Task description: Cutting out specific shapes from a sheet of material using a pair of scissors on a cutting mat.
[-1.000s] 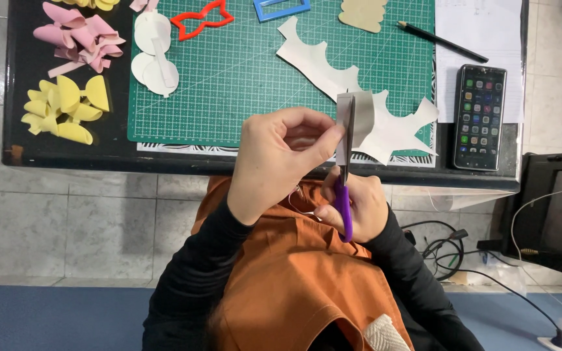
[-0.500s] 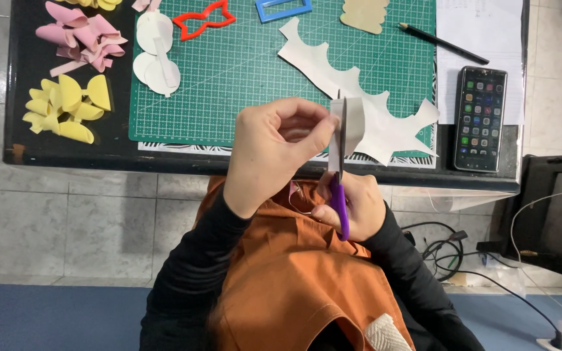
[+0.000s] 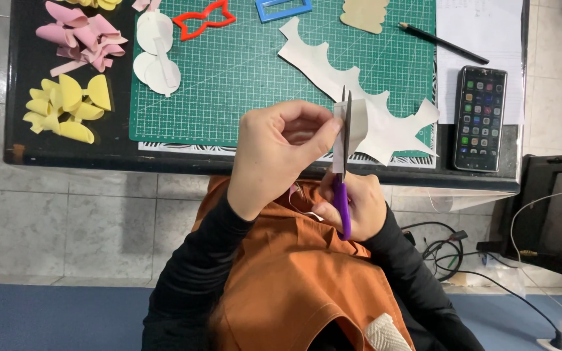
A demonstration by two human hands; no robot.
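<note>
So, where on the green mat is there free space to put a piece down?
The widest bare patch of the green cutting mat lies in its middle, bordered by the white circles, the red bow template and the cut white sheet. The mat's right part is crowded by that sheet and the pencil.

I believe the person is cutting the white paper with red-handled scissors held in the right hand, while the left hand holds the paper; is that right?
Not quite: the scissors have a purple handle, not red, as the head view shows. The rest holds: the right hand works them while the left hand holds the white paper.
</note>
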